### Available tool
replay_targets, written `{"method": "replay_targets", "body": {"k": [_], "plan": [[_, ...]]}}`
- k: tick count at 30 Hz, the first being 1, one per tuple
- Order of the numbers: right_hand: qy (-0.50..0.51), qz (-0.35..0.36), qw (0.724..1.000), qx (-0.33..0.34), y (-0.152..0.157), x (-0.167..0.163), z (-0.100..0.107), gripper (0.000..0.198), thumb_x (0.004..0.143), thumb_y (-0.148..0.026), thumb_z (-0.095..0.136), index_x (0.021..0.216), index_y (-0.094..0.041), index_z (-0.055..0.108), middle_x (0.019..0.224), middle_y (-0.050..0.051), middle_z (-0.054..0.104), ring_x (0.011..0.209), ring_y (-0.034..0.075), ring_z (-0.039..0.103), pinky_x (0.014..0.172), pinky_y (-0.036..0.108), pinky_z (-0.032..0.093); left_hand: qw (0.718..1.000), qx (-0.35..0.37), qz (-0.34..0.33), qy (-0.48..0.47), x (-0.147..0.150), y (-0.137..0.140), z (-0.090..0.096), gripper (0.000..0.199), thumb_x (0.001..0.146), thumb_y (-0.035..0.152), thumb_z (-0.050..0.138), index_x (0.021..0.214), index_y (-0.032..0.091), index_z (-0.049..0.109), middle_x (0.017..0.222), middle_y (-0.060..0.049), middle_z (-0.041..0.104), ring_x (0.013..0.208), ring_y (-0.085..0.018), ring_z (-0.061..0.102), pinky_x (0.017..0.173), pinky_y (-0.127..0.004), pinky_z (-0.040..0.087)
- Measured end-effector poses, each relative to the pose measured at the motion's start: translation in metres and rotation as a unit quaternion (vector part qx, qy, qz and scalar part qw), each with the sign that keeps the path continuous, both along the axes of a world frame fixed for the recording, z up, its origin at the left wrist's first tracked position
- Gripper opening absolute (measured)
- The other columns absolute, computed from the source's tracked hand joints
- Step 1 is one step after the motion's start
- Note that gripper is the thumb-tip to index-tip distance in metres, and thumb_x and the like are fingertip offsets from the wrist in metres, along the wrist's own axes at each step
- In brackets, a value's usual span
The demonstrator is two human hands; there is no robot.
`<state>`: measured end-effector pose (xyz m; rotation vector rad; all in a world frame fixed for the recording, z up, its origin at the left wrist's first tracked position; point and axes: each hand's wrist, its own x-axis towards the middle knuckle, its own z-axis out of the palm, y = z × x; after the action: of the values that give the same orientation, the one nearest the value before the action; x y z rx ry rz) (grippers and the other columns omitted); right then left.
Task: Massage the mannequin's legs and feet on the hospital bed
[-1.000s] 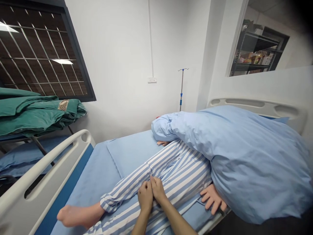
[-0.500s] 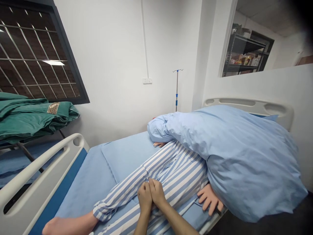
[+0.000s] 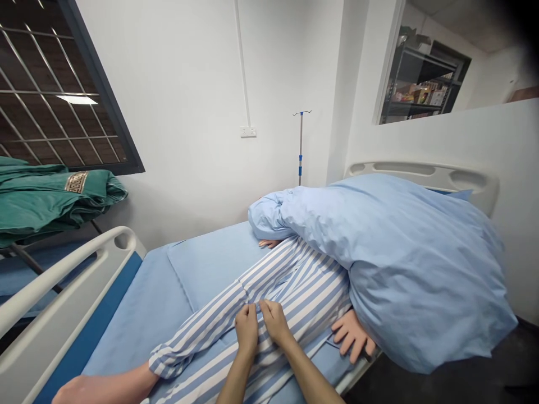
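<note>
A manikin in blue-and-white striped trousers (image 3: 311, 286) lies on its back on the bed. My left hand (image 3: 247, 328) and my right hand (image 3: 275, 321) are both closed, side by side over the trousers around knee height, a small gap between them. Their fingertips are turned away, so whether they pinch the cloth is hidden. A light blue quilt (image 3: 404, 252) lies bunched over the manikin's upper body and head end. One manikin hand (image 3: 352, 334) pokes out below the quilt with fingers spread. The manikin's bare foot (image 3: 92, 388) shows at lower left.
Light blue sheet (image 3: 210, 255) covers the bed between the footboard (image 3: 84, 280) and the headboard (image 3: 421, 167). An IV pole (image 3: 300, 140) stands beyond the bed. Folded green cloth (image 3: 50, 196) lies at the left, beneath a barred window (image 3: 46, 90).
My two closed hands, pressed together before, have moved slightly apart. The whole view has shifted a little. Quilt and manikin look the same.
</note>
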<state>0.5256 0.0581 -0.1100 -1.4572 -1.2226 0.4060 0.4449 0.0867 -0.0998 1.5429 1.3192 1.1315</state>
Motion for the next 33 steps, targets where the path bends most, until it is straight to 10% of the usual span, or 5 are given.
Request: {"method": "replay_targets", "body": {"k": [4,16,24,33], "plan": [[0.048,0.004,0.999,0.021,0.0,0.002,0.003,0.042,0.086,-0.039,0.03,0.055,-0.016,0.046,0.053,-0.001,0.048,0.052,0.01,0.041,0.05,0.021,0.028,0.996,-0.034,0.002,-0.08,0.024,0.001,-0.003,0.027,0.071,0.035,0.04,0.049,0.018,0.042,0.049,0.003,0.046,0.051,-0.011,0.041,0.051,-0.024,0.031],[0.138,0.021,0.99,-0.017,0.01,0.012,0.002,0.037,0.082,-0.038,0.034,0.052,-0.018,0.035,0.049,-0.004,0.034,0.049,0.009,0.034,0.048,0.021,0.028,0.998,0.005,-0.011,0.064,0.029,-0.007,-0.008,0.034,0.079,0.039,0.031,0.057,0.02,0.048,0.059,-0.003,0.057,0.059,-0.015,0.049,0.057,-0.026,0.032],[-0.029,0.049,0.997,-0.049,0.011,0.047,0.01,0.039,0.08,-0.035,0.039,0.046,-0.017,0.028,0.046,-0.006,0.025,0.047,0.007,0.027,0.047,0.021,0.021,0.996,0.037,-0.039,0.077,0.033,-0.009,-0.011,0.031,0.077,0.035,0.036,0.049,0.019,0.038,0.049,0.002,0.046,0.054,-0.012,0.041,0.055,-0.024,0.027],[0.025,0.042,0.998,-0.025,0.014,0.046,0.006,0.041,0.082,-0.04,0.034,0.048,-0.017,0.031,0.047,-0.006,0.029,0.048,0.007,0.03,0.047,0.021,0.022,0.999,-0.032,-0.024,-0.034,0.044,-0.004,-0.003,0.031,0.074,0.039,0.039,0.049,0.019,0.039,0.047,0.004,0.039,0.052,-0.011,0.036,0.051,-0.023,0.027]]}}
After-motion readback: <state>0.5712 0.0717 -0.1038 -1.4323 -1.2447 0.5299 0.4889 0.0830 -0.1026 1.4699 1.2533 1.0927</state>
